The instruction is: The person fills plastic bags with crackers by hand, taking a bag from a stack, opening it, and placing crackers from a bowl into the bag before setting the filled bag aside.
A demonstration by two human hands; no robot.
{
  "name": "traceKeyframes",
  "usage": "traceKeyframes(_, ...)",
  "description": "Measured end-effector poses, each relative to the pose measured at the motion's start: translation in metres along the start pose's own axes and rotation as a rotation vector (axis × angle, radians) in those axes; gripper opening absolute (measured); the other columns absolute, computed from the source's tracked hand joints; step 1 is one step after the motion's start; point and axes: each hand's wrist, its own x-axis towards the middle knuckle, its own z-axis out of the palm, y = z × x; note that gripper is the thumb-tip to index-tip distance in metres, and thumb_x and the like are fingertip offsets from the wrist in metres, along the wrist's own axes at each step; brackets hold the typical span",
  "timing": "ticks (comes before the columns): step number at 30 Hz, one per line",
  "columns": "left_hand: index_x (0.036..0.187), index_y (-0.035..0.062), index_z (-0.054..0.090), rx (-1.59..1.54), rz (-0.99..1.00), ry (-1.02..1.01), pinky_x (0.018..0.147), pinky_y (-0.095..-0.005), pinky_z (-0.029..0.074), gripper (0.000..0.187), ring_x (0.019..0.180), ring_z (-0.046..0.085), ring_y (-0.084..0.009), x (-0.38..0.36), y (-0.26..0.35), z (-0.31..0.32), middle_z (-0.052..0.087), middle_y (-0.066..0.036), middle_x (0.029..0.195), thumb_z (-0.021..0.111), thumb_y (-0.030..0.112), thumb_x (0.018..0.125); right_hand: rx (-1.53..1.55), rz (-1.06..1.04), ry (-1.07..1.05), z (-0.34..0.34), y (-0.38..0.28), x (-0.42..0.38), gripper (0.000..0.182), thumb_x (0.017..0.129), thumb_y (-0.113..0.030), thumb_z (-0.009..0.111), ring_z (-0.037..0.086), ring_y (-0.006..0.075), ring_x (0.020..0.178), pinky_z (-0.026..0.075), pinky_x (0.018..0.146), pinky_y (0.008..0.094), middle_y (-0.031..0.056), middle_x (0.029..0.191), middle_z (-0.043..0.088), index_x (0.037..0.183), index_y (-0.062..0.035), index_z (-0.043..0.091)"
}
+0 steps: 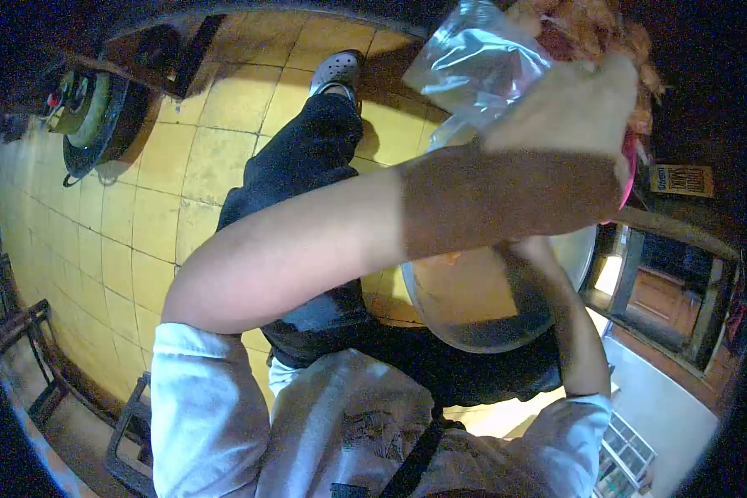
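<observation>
My left arm stretches across the view to the upper right. My left hand (pixel 568 104) is over a heap of orange-brown pieces (pixel 585 21), its fingers smeared and mostly turned away from me. Close beside this hand is a clear plastic bag (pixel 477 58), crumpled and shiny. Under my left forearm, my right hand (pixel 535 249) reaches over a wide round basin (pixel 506 336) at my lap; the forearm hides most of its fingers. A small orange bit (pixel 448 259) shows inside the basin. A pink edge (pixel 629 170) shows beyond my left wrist.
Yellow tiles (pixel 149 199) cover the floor. My leg and a clog (pixel 338 70) extend forward. At the far left stands a dark pan (pixel 100 149) with a greenish container in it. Dark chair frames (pixel 129 440) are at lower left. A small labelled box (pixel 681 180) lies at right.
</observation>
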Motion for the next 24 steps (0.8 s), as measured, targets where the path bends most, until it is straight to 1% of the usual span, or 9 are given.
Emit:
traceKeyframes(3,0.101,-0.0063,0.051,0.073,0.141,0.013,0.068,-0.0484,0.055,0.027,0.078,0.065,-0.0438,-0.008,-0.009,0.011,0.06,-0.026,0.089,0.058,0.009,0.08,-0.203,-0.141,-0.209,0.053,0.04,0.023,0.016,0.088,-0.012,0.063,0.055,0.0097,0.065,0.043,0.051,0.0233,0.0012,0.085,0.058,0.1,-0.0087,0.053)
traceKeyframes(5,0.103,-0.0091,0.051,0.182,0.057,-0.107,0.067,-0.0453,0.057,0.031,0.078,0.067,-0.0427,-0.011,-0.002,0.01,0.058,-0.026,0.096,0.058,0.013,0.081,-0.28,-0.107,-0.272,0.073,0.06,0.042,0.016,0.088,-0.013,0.063,0.055,0.01,0.066,0.044,0.052,0.0238,0.0015,0.086,0.058,0.1,-0.0085,0.054)
traceKeyframes(7,0.106,-0.0069,0.053,0.273,0.151,-0.095,0.07,-0.045,0.058,0.032,0.079,0.068,-0.04,-0.006,-0.007,0.019,0.062,-0.026,0.094,0.055,0.017,0.085,-0.359,-0.052,-0.316,0.092,0.079,0.057,0.017,0.087,-0.015,0.064,0.056,0.0102,0.068,0.044,0.053,0.0243,0.0019,0.086,0.059,0.1,-0.0082,0.055)
traceKeyframes(10,0.097,0.0021,0.066,0.255,-0.101,-0.347,0.076,-0.0442,0.057,0.02,0.096,0.064,-0.0376,-0.003,-0.011,0.023,0.058,-0.023,0.109,0.059,0.012,0.081,-0.421,0.011,-0.381,0.111,0.102,0.072,0.019,0.086,-0.017,0.064,0.057,0.0107,0.069,0.045,0.054,0.025,0.0024,0.087,0.06,0.1,-0.0079,0.056)
traceKeyframes(13,0.11,-0.0016,0.062,0.359,-0.228,-0.353,0.077,-0.0481,0.057,0.032,0.085,0.07,-0.0361,-0.003,-0.013,0.016,0.068,-0.025,0.095,0.05,0.018,0.088,-0.439,0.058,-0.452,0.119,0.109,0.075,0.02,0.085,-0.019,0.065,0.058,0.0111,0.071,0.046,0.055,0.0257,0.003,0.088,0.061,0.101,-0.0076,0.057)
traceKeyframes(15,0.101,-0.0023,0.068,0.351,-0.214,-0.508,0.078,-0.0477,0.057,0.03,0.087,0.07,-0.0367,0.002,-0.014,0.008,0.068,-0.023,0.099,0.049,0.016,0.088,-0.429,0.066,-0.497,0.121,0.109,0.071,0.022,0.085,-0.02,0.065,0.059,0.0113,0.072,0.047,0.056,0.0262,0.0033,0.089,0.062,0.101,-0.0073,0.058)
traceKeyframes(19,0.092,-0.0007,0.072,0.334,-0.145,-0.481,0.077,-0.0473,0.057,0.027,0.088,0.07,-0.0364,-0.002,-0.002,-0.007,0.069,-0.02,0.1,0.05,0.015,0.087,-0.385,0.08,-0.596,0.125,0.105,0.053,0.024,0.083,-0.022,0.066,0.06,0.0119,0.074,0.048,0.057,0.0272,0.0041,0.09,0.063,0.101,-0.0069,0.06)
traceKeyframes(22,0.087,-0.0007,0.072,0.187,-0.158,-0.18,0.071,-0.0468,0.058,0.024,0.081,0.071,-0.0354,-0.011,-0.007,-0.004,0.069,-0.023,0.081,0.053,0.013,0.082,-0.325,0.095,-0.684,0.13,0.099,0.039,0.026,0.082,-0.024,0.067,0.061,0.0123,0.075,0.049,0.058,0.0279,0.0046,0.091,0.064,0.101,-0.0065,0.061)
traceKeyframes(24,0.084,-0.0012,0.072,0.262,-0.088,-0.258,0.071,-0.0465,0.058,0.022,0.078,0.07,-0.0359,-0.009,-0.018,0.003,0.068,-0.023,0.077,0.055,0.012,0.08,-0.274,0.107,-0.757,0.133,0.095,0.029,0.028,0.082,-0.026,0.067,0.061,0.0126,0.076,0.049,0.059,0.0284,0.005,0.091,0.065,0.101,-0.0063,0.062)
